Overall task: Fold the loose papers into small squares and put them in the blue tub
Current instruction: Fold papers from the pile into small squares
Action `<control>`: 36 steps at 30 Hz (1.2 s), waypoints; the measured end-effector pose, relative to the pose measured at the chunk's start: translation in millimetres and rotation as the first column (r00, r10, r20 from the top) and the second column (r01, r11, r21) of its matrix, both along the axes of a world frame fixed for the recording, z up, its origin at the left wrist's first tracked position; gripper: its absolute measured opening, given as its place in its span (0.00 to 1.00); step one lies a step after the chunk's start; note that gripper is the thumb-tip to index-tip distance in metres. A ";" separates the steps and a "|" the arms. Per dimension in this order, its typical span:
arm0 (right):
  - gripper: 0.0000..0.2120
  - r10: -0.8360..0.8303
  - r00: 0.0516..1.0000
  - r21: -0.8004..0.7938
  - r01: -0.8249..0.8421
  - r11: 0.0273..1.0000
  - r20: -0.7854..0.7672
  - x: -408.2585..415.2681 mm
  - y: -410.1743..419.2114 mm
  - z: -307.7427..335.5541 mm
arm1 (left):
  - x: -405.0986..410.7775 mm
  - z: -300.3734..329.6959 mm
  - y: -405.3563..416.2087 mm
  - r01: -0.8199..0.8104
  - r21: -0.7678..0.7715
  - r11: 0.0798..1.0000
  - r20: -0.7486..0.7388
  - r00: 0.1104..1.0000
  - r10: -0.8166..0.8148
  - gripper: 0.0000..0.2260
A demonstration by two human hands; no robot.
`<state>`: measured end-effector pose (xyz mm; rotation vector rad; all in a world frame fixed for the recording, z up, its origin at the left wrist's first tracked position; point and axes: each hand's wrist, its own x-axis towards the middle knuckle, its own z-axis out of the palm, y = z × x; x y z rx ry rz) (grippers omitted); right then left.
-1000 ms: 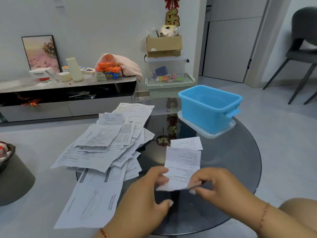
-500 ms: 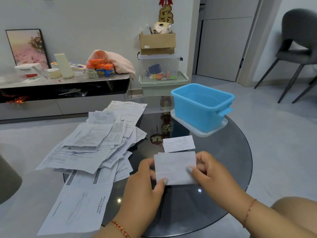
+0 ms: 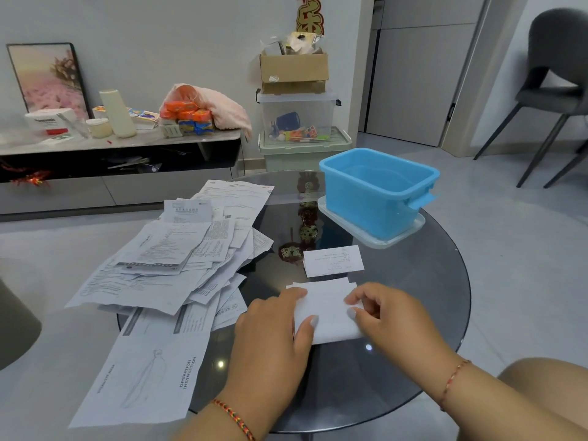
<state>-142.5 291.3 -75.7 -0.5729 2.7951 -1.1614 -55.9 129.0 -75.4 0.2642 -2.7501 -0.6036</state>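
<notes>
Folded paper (image 3: 327, 310) lies between both hands: left hand (image 3: 273, 332) pinches its left edge, right hand (image 3: 385, 316) pinches its right; blue tub (image 3: 378, 189) beyond them.

Bare forearms, braided multicoloured bracelet (image 3: 234, 418), thin red bracelet (image 3: 453, 378)
</notes>
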 end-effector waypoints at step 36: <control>0.18 0.600 0.751 0.634 -0.328 0.700 -0.275 -11.0 -3.5 22.0 | 0.3 8.1 -11.4 0.244 -0.177 0.953 0.113 0.967 -0.227 0.20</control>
